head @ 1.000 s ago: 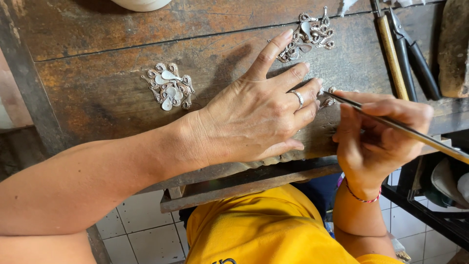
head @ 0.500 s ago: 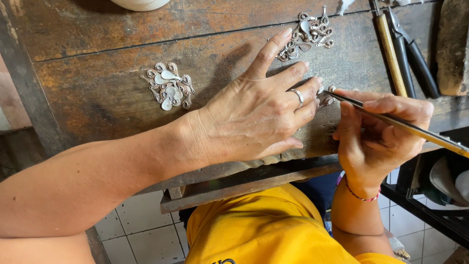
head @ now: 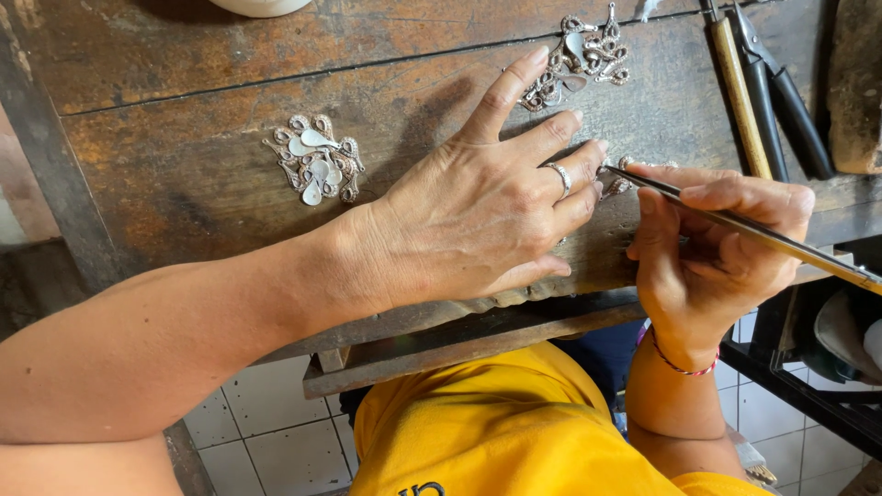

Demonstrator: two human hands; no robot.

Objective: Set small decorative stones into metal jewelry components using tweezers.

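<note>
Left hand (head: 478,216): spread flat on the desk (head: 184,174), fingers pinning a small silver piece (head: 620,179), right of centre, mostly hidden.
Right hand (head: 712,253): fingers closed round a slim tool (head: 753,234).
Risk: the piece could probably be skidded away if the tip is pushed too hard.

A single camera worn on the head looks steeply down and slightly forward, from close above, onto the near edge of a worn wooden workbench (head: 184,174), whose planks run aslant across the upper two thirds of the frame while the wearer's yellow shirt (head: 514,432) and white floor tiles (head: 266,432) fill the bottom. The left hand (head: 478,211) sits near the centre and the right hand (head: 707,248) at centre right, both large in the frame. With only this view nothing is shared, and the bench's far side, probably just past the top edge, is cut off.
</note>
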